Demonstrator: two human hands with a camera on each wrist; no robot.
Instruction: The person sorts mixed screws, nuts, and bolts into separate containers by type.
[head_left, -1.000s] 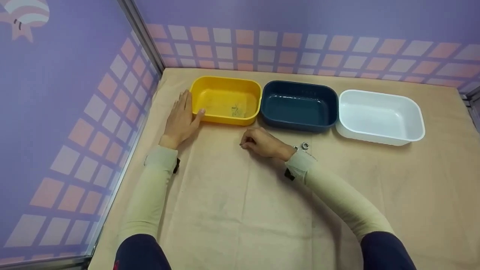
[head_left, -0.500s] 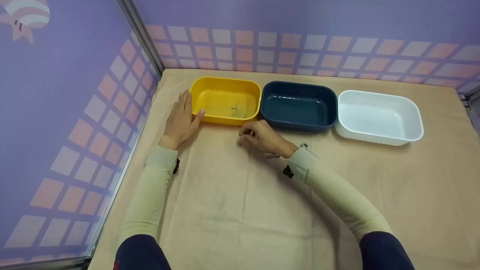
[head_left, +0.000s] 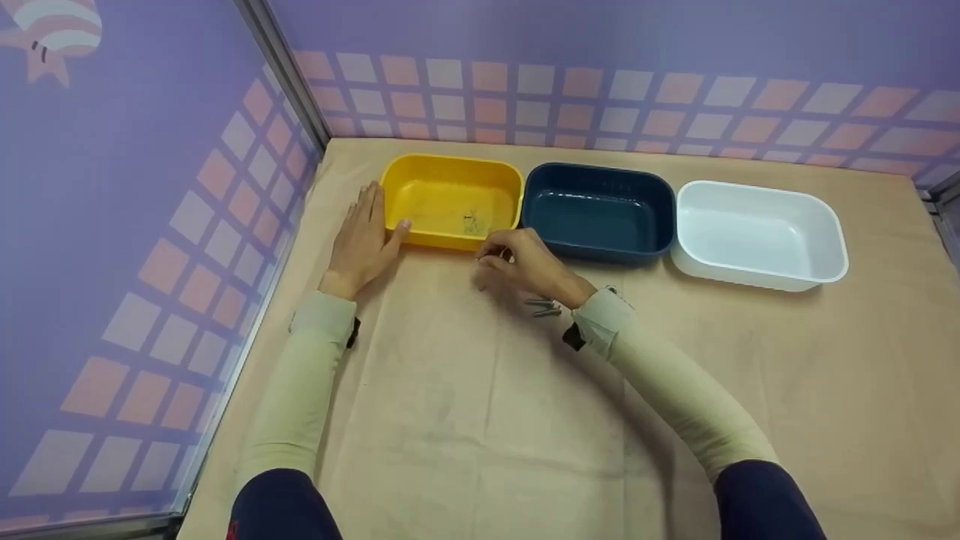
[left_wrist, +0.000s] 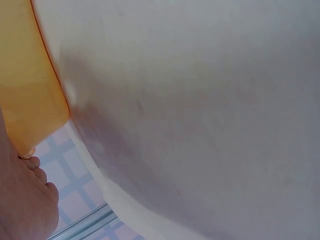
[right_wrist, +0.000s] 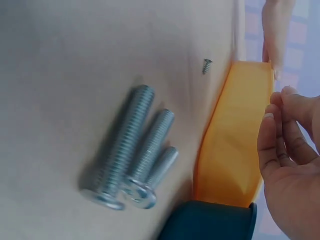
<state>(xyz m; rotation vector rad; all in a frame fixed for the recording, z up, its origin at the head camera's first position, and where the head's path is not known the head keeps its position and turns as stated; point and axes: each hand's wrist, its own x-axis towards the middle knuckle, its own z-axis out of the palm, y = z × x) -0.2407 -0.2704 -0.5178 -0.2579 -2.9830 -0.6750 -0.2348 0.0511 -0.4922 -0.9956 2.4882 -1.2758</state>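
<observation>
Bolts (right_wrist: 151, 145) lie near the right hand (head_left: 532, 262), grip unclear; straight-fingered left hand (head_left: 361, 241) touches yellow bin (head_left: 435, 206)

a purple wall panel (head_left: 600, 30) stands at twelve o'clock, a second panel (head_left: 112, 202) at nine, both printed with rows of pink and pale squares (head_left: 490, 109). a starfish figure (head_left: 51, 56) shows at ten. a grey metal post (head_left: 276, 52) runs between ten and eleven where the panels meet. lightly creased beige cloth (head_left: 420, 405) spreads toward six.
</observation>
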